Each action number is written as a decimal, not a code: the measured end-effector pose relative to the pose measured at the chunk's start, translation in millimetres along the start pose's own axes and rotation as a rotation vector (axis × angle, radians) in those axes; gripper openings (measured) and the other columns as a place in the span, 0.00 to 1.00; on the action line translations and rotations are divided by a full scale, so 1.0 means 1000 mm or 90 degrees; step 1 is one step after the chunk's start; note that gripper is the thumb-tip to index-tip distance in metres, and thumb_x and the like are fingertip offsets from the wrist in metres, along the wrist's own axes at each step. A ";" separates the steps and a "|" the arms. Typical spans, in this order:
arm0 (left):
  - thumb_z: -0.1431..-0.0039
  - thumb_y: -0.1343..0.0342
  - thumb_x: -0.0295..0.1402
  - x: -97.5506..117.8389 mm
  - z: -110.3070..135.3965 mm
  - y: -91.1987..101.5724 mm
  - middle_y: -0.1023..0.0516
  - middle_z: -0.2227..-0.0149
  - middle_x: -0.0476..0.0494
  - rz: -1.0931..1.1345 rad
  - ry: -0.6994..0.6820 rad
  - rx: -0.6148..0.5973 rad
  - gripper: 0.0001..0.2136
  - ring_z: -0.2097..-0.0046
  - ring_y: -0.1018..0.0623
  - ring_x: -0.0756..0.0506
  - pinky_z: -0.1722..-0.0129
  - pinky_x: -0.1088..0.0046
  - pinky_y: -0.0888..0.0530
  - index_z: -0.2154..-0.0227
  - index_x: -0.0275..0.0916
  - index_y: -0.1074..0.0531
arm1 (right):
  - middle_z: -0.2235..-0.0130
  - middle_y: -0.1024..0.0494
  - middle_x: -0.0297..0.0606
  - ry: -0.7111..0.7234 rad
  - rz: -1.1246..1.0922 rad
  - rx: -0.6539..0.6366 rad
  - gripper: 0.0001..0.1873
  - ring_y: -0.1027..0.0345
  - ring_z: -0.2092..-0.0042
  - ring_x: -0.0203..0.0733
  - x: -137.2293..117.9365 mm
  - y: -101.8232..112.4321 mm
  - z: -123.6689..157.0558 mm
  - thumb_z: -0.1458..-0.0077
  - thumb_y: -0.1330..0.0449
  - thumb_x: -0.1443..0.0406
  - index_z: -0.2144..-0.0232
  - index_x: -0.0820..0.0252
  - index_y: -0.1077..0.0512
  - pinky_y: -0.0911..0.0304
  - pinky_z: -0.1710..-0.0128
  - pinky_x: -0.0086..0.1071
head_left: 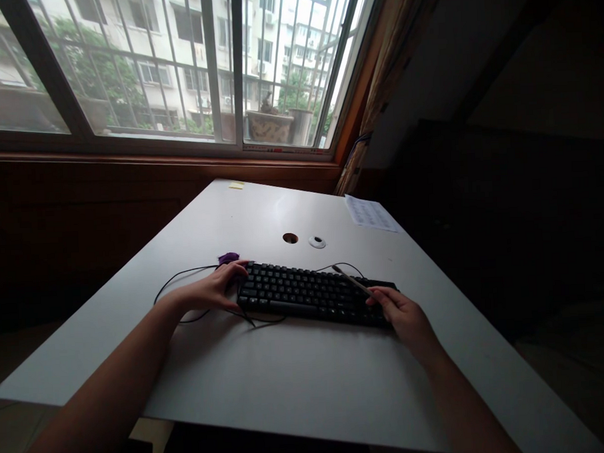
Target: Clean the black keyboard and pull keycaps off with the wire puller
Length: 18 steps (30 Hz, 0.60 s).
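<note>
A black computer keyboard (305, 290) lies on the white desk. My left hand (219, 287) grips its left end, thumb at the near edge and fingers at the far corner. Over the keyboard's right part, my right hand (396, 309) pinches a thin brush-like stick (352, 281). Its dark tip points away to the upper left, above the keys; whether it touches them I cannot tell. A black cable (179, 275) loops out past my left hand. Just beyond that hand lies a small purple cloth-like item (228, 258).
The white desk (269, 381) has a round cable hole (290, 238), with a white ring-shaped cover (317, 242) beside it. A printed sheet (371, 213) lies at the far right edge, and a yellow note (237, 185) at the far left corner. A barred window (218, 143) stands behind.
</note>
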<state>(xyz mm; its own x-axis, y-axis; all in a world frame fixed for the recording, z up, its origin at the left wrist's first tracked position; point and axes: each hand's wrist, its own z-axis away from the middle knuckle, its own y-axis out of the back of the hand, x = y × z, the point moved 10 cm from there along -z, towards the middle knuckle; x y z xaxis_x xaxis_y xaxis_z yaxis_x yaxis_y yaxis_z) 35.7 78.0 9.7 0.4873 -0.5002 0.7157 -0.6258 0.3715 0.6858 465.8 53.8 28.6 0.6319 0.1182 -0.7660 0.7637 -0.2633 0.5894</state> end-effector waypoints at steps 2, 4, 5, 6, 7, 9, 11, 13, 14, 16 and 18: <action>0.52 0.30 0.43 0.000 0.000 0.000 0.48 0.31 0.38 0.002 0.000 0.000 0.33 0.32 0.42 0.35 0.34 0.54 0.38 0.44 0.46 0.37 | 0.63 0.17 0.39 0.005 0.015 -0.033 0.22 0.30 0.70 0.42 -0.003 -0.005 -0.013 0.42 0.42 0.47 0.57 0.54 0.21 0.35 0.68 0.35; 0.52 0.29 0.43 0.001 0.000 0.001 0.47 0.31 0.38 0.002 0.000 0.004 0.33 0.32 0.41 0.35 0.35 0.54 0.37 0.45 0.45 0.37 | 0.61 0.17 0.39 0.031 0.023 -0.050 0.19 0.26 0.60 0.48 -0.011 -0.012 -0.030 0.41 0.42 0.50 0.57 0.54 0.21 0.34 0.57 0.39; 0.52 0.29 0.43 0.002 0.000 0.001 0.47 0.31 0.38 0.002 0.000 0.006 0.33 0.32 0.41 0.35 0.35 0.54 0.37 0.45 0.45 0.36 | 0.60 0.17 0.39 0.046 0.026 -0.057 0.18 0.26 0.56 0.49 -0.016 -0.018 -0.040 0.41 0.43 0.51 0.58 0.53 0.21 0.34 0.54 0.40; 0.52 0.29 0.43 0.002 0.000 0.001 0.47 0.31 0.38 0.001 0.002 0.007 0.33 0.32 0.41 0.35 0.35 0.54 0.37 0.45 0.45 0.36 | 0.60 0.17 0.39 0.061 0.029 -0.068 0.17 0.25 0.55 0.49 -0.022 -0.025 -0.050 0.41 0.43 0.53 0.58 0.53 0.21 0.35 0.52 0.40; 0.52 0.29 0.43 0.002 0.000 0.001 0.47 0.31 0.38 0.000 0.004 0.008 0.33 0.32 0.41 0.35 0.35 0.54 0.38 0.45 0.45 0.36 | 0.60 0.17 0.38 0.078 0.036 -0.082 0.16 0.25 0.55 0.49 -0.028 -0.034 -0.060 0.40 0.44 0.54 0.58 0.53 0.21 0.35 0.51 0.40; 0.52 0.29 0.43 0.002 0.000 0.001 0.47 0.31 0.38 -0.001 0.002 0.007 0.33 0.32 0.41 0.35 0.34 0.53 0.38 0.45 0.45 0.36 | 0.59 0.17 0.39 0.118 0.055 -0.119 0.15 0.25 0.55 0.48 -0.039 -0.057 -0.078 0.39 0.45 0.56 0.58 0.54 0.21 0.34 0.51 0.40; 0.52 0.29 0.43 0.003 0.000 0.000 0.48 0.30 0.38 -0.003 -0.002 0.004 0.33 0.31 0.43 0.35 0.34 0.53 0.39 0.45 0.45 0.36 | 0.58 0.17 0.40 0.152 0.073 -0.161 0.14 0.25 0.54 0.47 -0.048 -0.082 -0.093 0.40 0.45 0.59 0.59 0.54 0.21 0.34 0.50 0.40; 0.52 0.29 0.43 0.004 0.001 0.001 0.49 0.30 0.38 0.002 -0.003 0.000 0.34 0.30 0.44 0.34 0.33 0.53 0.41 0.44 0.45 0.37 | 0.57 0.17 0.40 0.168 0.081 -0.197 0.13 0.25 0.54 0.46 -0.051 -0.105 -0.104 0.41 0.44 0.61 0.60 0.54 0.20 0.33 0.50 0.39; 0.51 0.29 0.43 0.004 0.002 0.001 0.48 0.30 0.38 0.013 0.000 0.000 0.34 0.30 0.44 0.34 0.33 0.52 0.41 0.43 0.46 0.37 | 0.57 0.17 0.40 0.171 0.083 -0.211 0.12 0.24 0.55 0.46 -0.051 -0.114 -0.109 0.42 0.42 0.63 0.61 0.54 0.20 0.33 0.50 0.38; 0.48 0.31 0.42 0.006 0.003 0.004 0.46 0.31 0.38 0.052 0.007 0.000 0.33 0.32 0.41 0.35 0.34 0.52 0.39 0.42 0.46 0.38 | 0.58 0.17 0.40 0.175 0.092 -0.233 0.10 0.24 0.55 0.46 -0.049 -0.128 -0.115 0.45 0.40 0.66 0.63 0.55 0.19 0.33 0.50 0.38; 0.42 0.35 0.41 0.009 0.002 0.010 0.41 0.33 0.37 0.099 0.001 0.016 0.27 0.34 0.36 0.36 0.36 0.54 0.35 0.42 0.45 0.37 | 0.59 0.16 0.41 0.179 0.101 -0.244 0.10 0.24 0.56 0.47 -0.046 -0.135 -0.119 0.47 0.39 0.67 0.64 0.56 0.19 0.33 0.50 0.39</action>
<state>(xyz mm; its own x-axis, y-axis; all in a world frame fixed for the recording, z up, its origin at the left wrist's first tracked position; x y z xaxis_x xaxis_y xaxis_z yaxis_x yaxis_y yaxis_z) 32.3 75.6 22.6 0.3851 -0.4367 0.8130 -0.7085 0.4246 0.5637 349.3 197.8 14.9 0.7150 0.3720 -0.5920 0.6161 0.0651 0.7850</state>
